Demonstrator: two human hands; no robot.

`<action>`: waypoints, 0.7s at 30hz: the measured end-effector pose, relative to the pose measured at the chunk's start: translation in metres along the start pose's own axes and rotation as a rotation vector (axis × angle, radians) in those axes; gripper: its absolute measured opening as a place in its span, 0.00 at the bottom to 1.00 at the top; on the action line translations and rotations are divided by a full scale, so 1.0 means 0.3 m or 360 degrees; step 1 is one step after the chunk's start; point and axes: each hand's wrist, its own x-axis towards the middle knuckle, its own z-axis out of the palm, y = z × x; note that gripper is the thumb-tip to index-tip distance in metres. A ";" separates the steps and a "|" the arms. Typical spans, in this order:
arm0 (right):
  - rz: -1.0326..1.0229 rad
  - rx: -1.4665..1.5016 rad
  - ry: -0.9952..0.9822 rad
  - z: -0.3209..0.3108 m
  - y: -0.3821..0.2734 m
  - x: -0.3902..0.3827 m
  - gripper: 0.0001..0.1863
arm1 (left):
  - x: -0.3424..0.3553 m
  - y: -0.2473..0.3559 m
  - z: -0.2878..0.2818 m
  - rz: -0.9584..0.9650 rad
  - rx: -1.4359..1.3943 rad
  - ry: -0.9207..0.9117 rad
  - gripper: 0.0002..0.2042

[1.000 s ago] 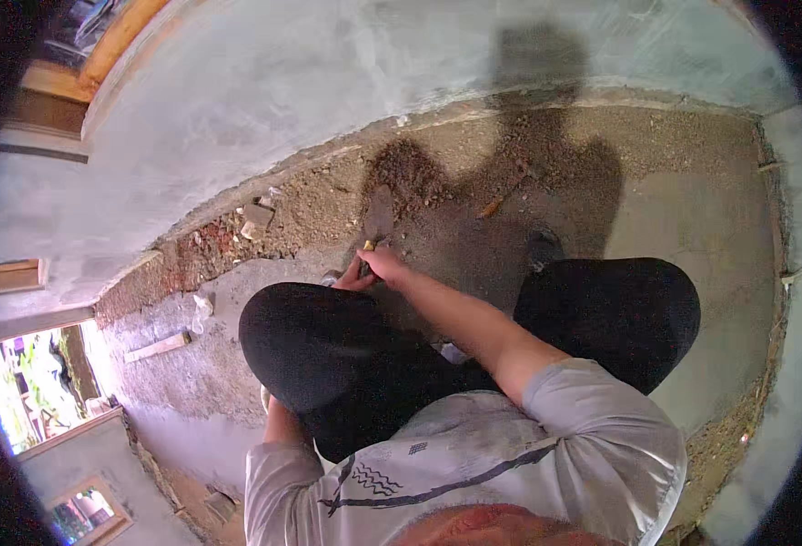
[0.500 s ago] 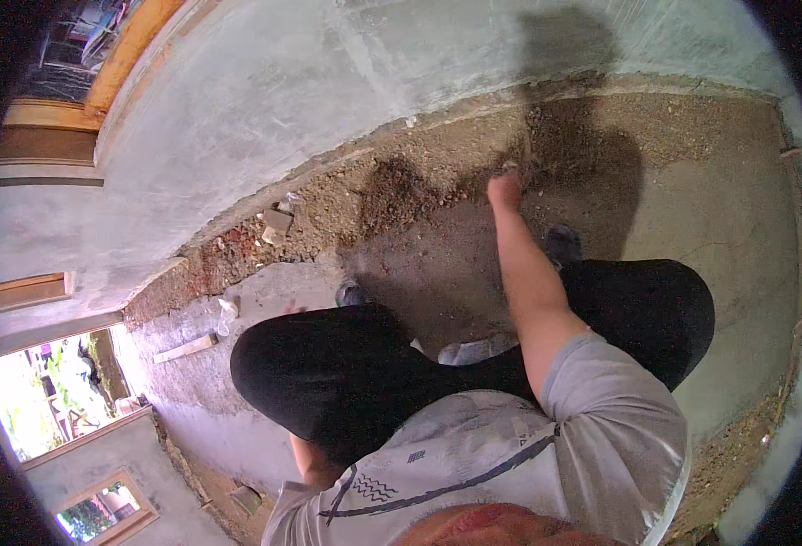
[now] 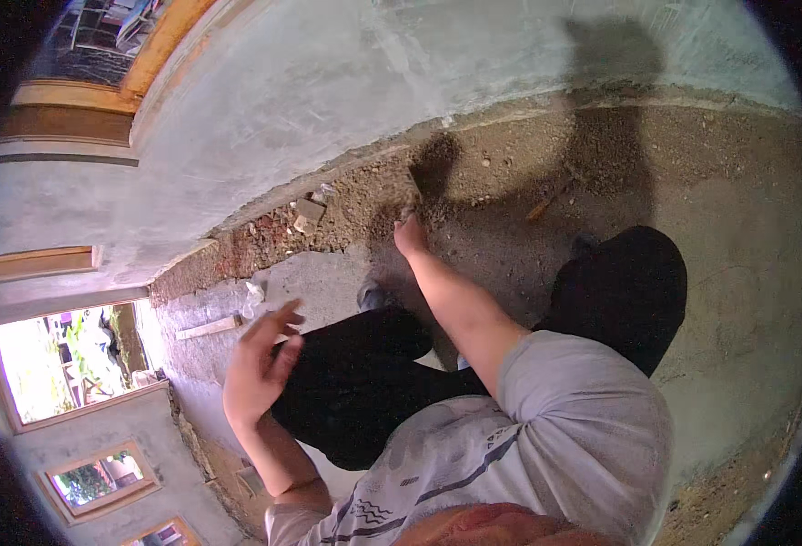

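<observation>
My left hand point(image 3: 257, 369) is raised over my left knee, its fingers apart and slightly bent, with nothing in it. My right arm reaches forward, and my right hand point(image 3: 410, 237) is closed low over the loose soil point(image 3: 378, 187) along the wall's foot. A narrow greyish thing shows just past its fingers; its kind is unclear against the dark shadow. To the right of that hand, an orange-brown, handle-like piece point(image 3: 537, 211) lies on the soil. Beyond my left foot lie broken pale brick or mortar pieces point(image 3: 309, 215).
A grey plastered wall point(image 3: 292, 100) curves across the far side. On the floor at left lie a pale wood strip point(image 3: 208, 328) and a crumpled whitish scrap point(image 3: 253, 296). A bright opening point(image 3: 64, 359) and wood-framed windows are farther left. My bent knees flank the work area.
My right hand has moved left along the soil strip, and the orange-brown piece now shows where it was. My left hand has come up into view. My view has shifted slightly.
</observation>
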 end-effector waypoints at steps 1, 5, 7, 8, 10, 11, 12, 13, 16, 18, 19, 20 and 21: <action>-0.0096 0.0150 0.0003 -0.018 -0.018 0.010 0.20 | 0.019 0.026 -0.004 -0.0009 -0.0005 0.0007 0.21; -0.0148 0.0476 0.0340 -0.138 -0.006 0.156 0.15 | 0.104 0.010 0.001 -0.0019 0.0425 -0.0258 0.21; 0.0067 0.0720 0.0734 -0.234 0.039 0.273 0.15 | 0.156 -0.046 0.043 0.0096 0.0434 -0.0221 0.21; 0.0007 0.0428 0.1171 -0.294 0.057 0.343 0.19 | 0.180 -0.071 0.077 0.0059 0.0266 -0.0231 0.22; 0.0166 0.0603 0.1319 -0.418 0.129 0.421 0.25 | 0.188 -0.107 0.105 0.0072 0.0452 -0.0420 0.23; 0.0302 0.0614 0.1193 -0.466 0.167 0.439 0.25 | 0.190 -0.116 0.119 0.0047 0.0621 -0.0634 0.24; 0.0496 0.0632 0.1040 -0.492 0.191 0.453 0.24 | 0.190 -0.120 0.131 -0.0011 0.0800 -0.0873 0.25; 0.0684 0.0643 0.0879 -0.499 0.204 0.462 0.24 | 0.197 -0.119 0.138 0.0016 0.0783 -0.0848 0.25; 0.0044 0.0560 0.1000 -0.361 0.202 0.385 0.22 | 0.233 -0.097 0.153 0.0068 0.0453 -0.0829 0.25; 0.0086 0.0398 0.0670 -0.215 0.166 0.302 0.19 | 0.267 -0.083 0.159 0.0181 0.0671 -0.0682 0.26; 0.0074 0.0169 0.0589 -0.153 0.149 0.249 0.20 | 0.280 -0.078 0.163 0.0172 0.0664 -0.0685 0.26; 0.0131 0.0132 0.0300 -0.105 0.121 0.211 0.21 | 0.289 -0.074 0.168 0.0194 0.0688 -0.0638 0.26; 0.0055 -0.0177 0.0231 -0.075 0.102 0.157 0.24 | 0.295 -0.072 0.172 0.0233 0.0727 -0.0570 0.25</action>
